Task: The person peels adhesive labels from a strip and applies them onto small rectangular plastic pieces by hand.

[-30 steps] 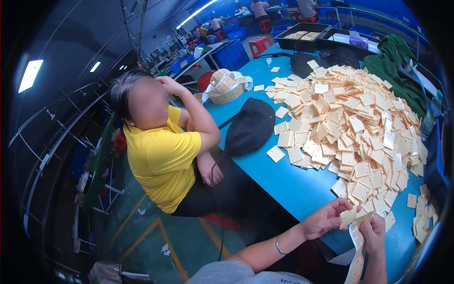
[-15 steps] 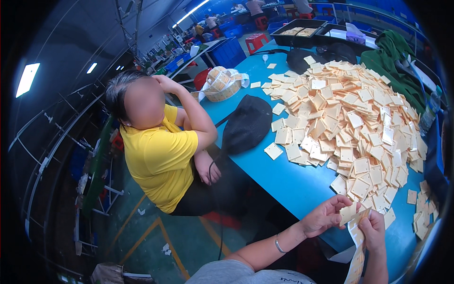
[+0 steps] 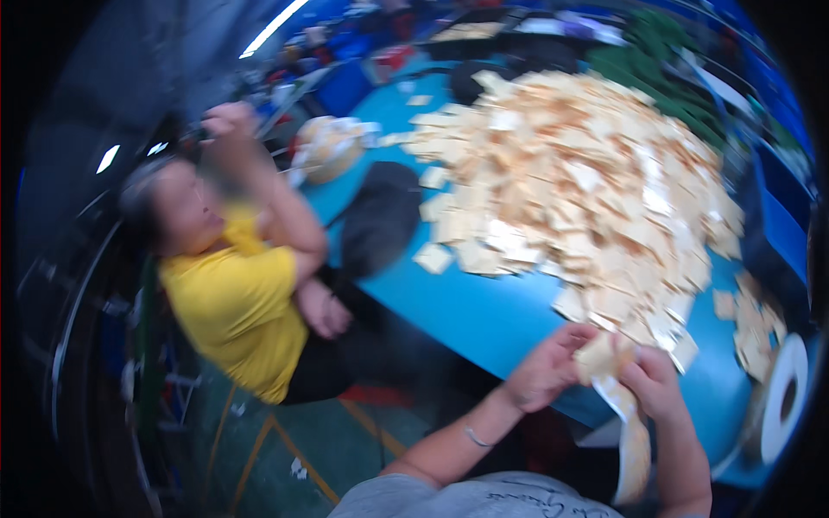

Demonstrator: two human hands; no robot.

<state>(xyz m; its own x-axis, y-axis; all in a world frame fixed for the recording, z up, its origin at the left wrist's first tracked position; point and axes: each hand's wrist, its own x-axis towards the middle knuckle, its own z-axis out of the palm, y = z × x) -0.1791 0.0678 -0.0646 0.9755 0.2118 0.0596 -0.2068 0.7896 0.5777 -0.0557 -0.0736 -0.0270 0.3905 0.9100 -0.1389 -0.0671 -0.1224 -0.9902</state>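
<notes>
— What did the two hands have between them?

— A small tan card [image 3: 598,356], pinched at the near edge of the blue table [image 3: 501,311]. The left hand [image 3: 546,369] was curled, its fingers closed against the left side of the card. The right hand [image 3: 654,380] was also closed, gripping the card's right side together with the top of a long pale paper strip [image 3: 632,436] that hung down from it toward the person's lap.

— How tight was the grip?

— I couldn't tell exactly; the picture was blurred by motion, so the fingertips ran together. Both hands looked closed rather than spread.

— And the rest of the cards?

— A big heap of tan cards [image 3: 587,181] covered the middle and far part of the table, with its nearest edge just beyond the hands. A smaller scatter of cards [image 3: 753,328] lay apart on the right, near a white roll [image 3: 781,407] at the table's right edge.

— Anyone else there?

— A person in a yellow shirt [image 3: 233,311] sat at the left side of the table, one arm raised to the head, the other hand resting low in the lap. A dark cloth bundle [image 3: 380,220] lay on the table between that person and the heap, and a pale round bundle [image 3: 326,147] sat farther back.
</notes>
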